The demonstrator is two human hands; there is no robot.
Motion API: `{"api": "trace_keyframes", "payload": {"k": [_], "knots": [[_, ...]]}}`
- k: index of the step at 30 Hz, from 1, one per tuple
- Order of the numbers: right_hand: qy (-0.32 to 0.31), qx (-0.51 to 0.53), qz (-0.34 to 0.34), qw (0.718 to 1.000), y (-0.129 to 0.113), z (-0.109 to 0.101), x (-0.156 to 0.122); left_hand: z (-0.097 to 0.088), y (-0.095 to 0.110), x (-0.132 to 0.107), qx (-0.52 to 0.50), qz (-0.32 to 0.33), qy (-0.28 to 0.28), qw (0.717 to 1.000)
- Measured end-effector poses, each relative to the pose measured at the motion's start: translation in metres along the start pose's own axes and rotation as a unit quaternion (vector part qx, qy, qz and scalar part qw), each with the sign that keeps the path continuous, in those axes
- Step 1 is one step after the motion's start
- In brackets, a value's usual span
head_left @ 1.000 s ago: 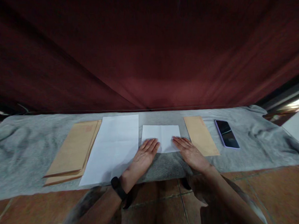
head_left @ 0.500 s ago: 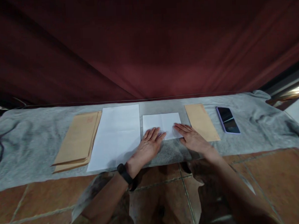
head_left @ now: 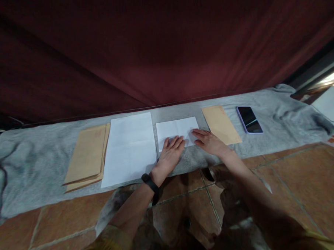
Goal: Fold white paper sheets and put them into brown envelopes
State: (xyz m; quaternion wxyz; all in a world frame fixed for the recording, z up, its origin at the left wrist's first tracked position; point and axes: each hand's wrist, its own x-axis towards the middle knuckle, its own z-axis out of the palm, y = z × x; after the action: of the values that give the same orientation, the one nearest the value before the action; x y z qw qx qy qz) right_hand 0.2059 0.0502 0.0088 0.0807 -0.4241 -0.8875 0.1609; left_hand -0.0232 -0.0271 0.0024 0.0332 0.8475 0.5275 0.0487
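One small white paper (head_left: pixel 174 128) lies flat on a gray cloth (head_left: pixel 190 160), directly ahead of the person, with a faint crease running from its far edge to its near edge near the middle. Both hands rest on this paper. The left hand (head_left: pixel 170 152) lies palm down across the near edge, left of the right-hand corner, with its fingers extended and slightly spread; it grasps nothing. The right hand (head_left: pixel 209 141) lies over the near right corner, fingers extended toward the left, thumb apart from them; it likewise grasps nothing. A black wristband (head_left: pixel 150 181) encircles the left wrist. To the left of the small paper, separated by a narrow strip of cloth, is a large white sheet (head_left: pixel 129 148), placed lengthwise toward the person. Left of the large sheet is a stack of brown envelopes (head_left: pixel 86 154), its lower layers showing along the near and right sides. To the right of the small paper is a single brown envelope (head_left: pixel 224 126), partly covered by the right hand. Beyond it, farther right, lies a phone (head_left: pixel 250 120) in a lilac case, screen upward. A dark red curtain (head_left: pixel 164 62) hangs behind the cloth; a tiled floor (head_left: pixel 65 214) shows in front.
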Motion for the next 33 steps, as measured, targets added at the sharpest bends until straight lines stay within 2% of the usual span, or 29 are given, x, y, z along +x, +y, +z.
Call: {"api": "trace_keyframes", "payload": {"k": [6, 10, 13, 16, 18, 24, 33], "knots": [[0.003, 0.008, 0.015, 1.000, -0.001, 0.006, -0.004, -0.003, 0.005, 0.006, -0.004, -0.022, 0.000, 1.000], [0.045, 0.001, 0.004, 0.999, -0.005, 0.006, -0.010, -0.003, 0.008, 0.008, -0.001, -0.028, 0.004, 1.000], [0.070, 0.004, -0.021, 0.997, -0.020, 0.011, -0.013, -0.001, 0.010, 0.009, 0.004, -0.034, 0.009, 0.999], [0.053, 0.001, -0.059, 0.997, -0.040, 0.024, -0.018, 0.000, 0.012, 0.010, 0.010, -0.042, 0.010, 0.999], [0.045, -0.004, -0.058, 0.997, -0.047, 0.033, -0.021, 0.000, 0.013, 0.011, 0.010, -0.040, 0.010, 0.999], [0.049, -0.027, -0.036, 0.998, -0.037, 0.045, -0.031, 0.002, 0.015, 0.008, 0.001, -0.044, 0.008, 0.999], [0.083, -0.064, -0.054, 0.993, -0.038, 0.046, -0.037, 0.008, 0.025, -0.011, 0.000, -0.013, 0.006, 1.000]]}}
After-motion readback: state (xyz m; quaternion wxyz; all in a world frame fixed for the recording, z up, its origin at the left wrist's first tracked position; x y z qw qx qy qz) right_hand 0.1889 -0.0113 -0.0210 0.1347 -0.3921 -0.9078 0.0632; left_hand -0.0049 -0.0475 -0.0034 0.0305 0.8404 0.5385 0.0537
